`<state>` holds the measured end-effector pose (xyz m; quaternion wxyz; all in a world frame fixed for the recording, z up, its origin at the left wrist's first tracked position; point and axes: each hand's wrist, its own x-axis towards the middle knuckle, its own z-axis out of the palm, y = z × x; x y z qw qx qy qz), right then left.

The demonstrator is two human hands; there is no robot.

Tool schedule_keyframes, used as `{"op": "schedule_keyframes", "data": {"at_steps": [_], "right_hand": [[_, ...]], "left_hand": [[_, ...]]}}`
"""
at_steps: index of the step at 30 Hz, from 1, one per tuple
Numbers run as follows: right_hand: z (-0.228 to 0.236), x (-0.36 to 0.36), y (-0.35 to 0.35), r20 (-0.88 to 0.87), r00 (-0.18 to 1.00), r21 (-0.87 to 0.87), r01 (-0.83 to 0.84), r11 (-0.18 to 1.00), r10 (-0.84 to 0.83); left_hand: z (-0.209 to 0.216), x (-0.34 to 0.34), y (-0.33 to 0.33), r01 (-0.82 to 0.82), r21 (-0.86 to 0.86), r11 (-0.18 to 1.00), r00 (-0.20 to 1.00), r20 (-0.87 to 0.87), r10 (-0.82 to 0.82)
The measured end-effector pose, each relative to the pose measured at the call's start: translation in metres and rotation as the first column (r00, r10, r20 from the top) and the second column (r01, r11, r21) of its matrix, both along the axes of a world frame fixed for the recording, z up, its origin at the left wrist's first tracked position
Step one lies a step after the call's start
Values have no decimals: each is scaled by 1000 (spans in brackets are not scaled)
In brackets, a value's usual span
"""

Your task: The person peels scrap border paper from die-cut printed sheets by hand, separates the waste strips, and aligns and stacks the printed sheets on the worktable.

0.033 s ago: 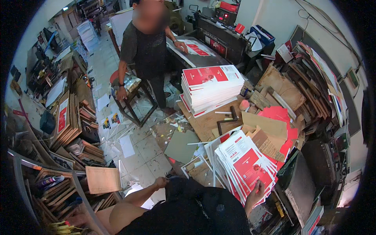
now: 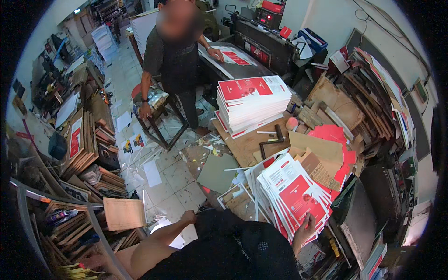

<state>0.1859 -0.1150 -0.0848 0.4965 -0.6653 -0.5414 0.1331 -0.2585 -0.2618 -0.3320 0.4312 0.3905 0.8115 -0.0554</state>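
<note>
The right hand point(image 2: 304, 229) is closed over the near edge of a fanned stack of red-and-white printed sheets point(image 2: 294, 196), which lies at the near right of the cluttered desk point(image 2: 247, 144). The left hand point(image 2: 188, 217) appears curled shut beside the dark shirt, holding nothing visible; the view is poor. To square the stack, keep the thumb on top, support from below, and tap edges flush.

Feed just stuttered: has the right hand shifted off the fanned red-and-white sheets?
No. The right hand rests at the same lower edge of the fanned red-and-white sheets, same place relative to the tall sheet stack.
</note>
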Motion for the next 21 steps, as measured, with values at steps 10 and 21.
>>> {"op": "schedule_keyframes", "data": {"at_steps": [10,21], "right_hand": [[14,18,-121,-129,949,-714,-290,637,287],[-101,7,-281,-289,925,-837,-370,404,248]], "left_hand": [[113,11,98,539,-95,837,733,541,-411],[149,13,99,718,-244,652,471,860,-197]]}}
